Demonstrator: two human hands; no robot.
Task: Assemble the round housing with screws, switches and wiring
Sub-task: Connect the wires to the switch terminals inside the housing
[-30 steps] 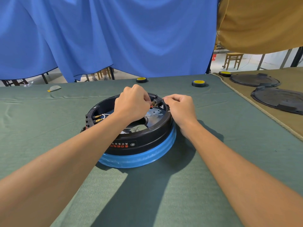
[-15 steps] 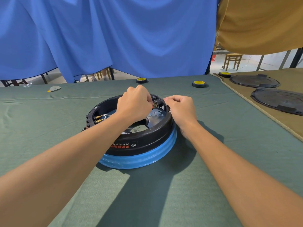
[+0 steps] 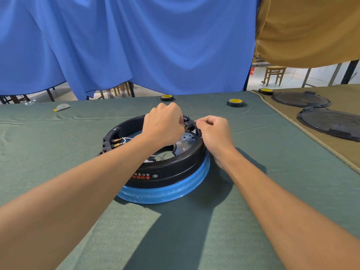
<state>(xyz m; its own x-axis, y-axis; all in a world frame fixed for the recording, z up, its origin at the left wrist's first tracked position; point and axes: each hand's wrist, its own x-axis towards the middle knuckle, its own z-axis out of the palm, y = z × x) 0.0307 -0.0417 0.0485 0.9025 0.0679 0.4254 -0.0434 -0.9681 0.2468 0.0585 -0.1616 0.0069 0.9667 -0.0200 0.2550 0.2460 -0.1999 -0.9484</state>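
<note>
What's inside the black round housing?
Brass wire terminals at the left wall, a holed metal plate, a switch at the far rim pinched by left hand and right hand. The left arm hides the middle.

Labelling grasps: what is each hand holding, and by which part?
Both pinch the black switch on the far rim of the round housing: left hand its left end, right hand its right end. Fingertips mostly hidden.

The round housing (image 3: 175, 168) is black, with a bright blue band (image 3: 165, 193) around its base and a label (image 3: 140, 176) with red and white lettering. Its switch (image 3: 188, 124) is black. The terminals (image 3: 117, 142) inside are brass-coloured, beside a white wire (image 3: 126, 138). The tablecloth (image 3: 58, 149) is dull green. Behind hang a plain blue curtain (image 3: 155, 45) and a mustard curtain (image 3: 311, 26). 3 tape rolls (image 3: 235, 102) are black with yellow centres. 2 black lids (image 3: 331, 122) lie on khaki cloth (image 3: 346, 94).
</note>
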